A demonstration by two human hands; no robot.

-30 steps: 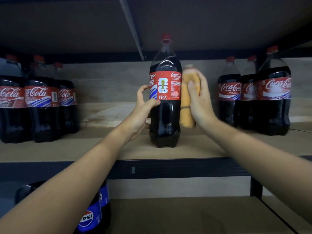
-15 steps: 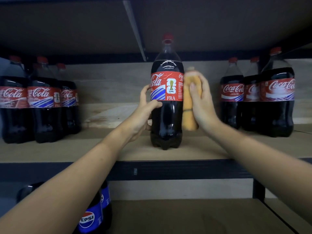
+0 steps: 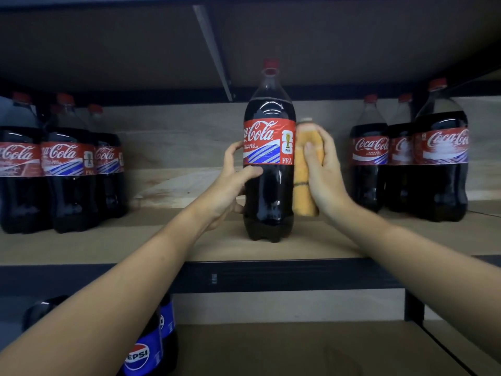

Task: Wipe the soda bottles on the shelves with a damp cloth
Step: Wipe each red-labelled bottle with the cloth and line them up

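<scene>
A large Coca-Cola bottle [image 3: 269, 191] with a red cap stands upright near the front of the wooden shelf [image 3: 135, 245]. My left hand [image 3: 230, 180] grips its left side, thumb across the front just below the label. My right hand [image 3: 322, 169] holds an orange-yellow cloth [image 3: 303, 185] pressed against the bottle's right side, at label height and below. The cloth hangs down along the bottle.
Three Coca-Cola bottles [image 3: 62, 169] stand at the shelf's left and three more bottles [image 3: 439, 164] at its right. Pepsi bottles [image 3: 146, 348] sit on the lower shelf, bottom left. A dark shelf board [image 3: 271, 36] runs close overhead, and a black upright post [image 3: 413, 305] stands at lower right.
The bottle has turned under my left hand, so the label's Coca-Cola script now faces me. My right hand with the cloth stays against the right side.
</scene>
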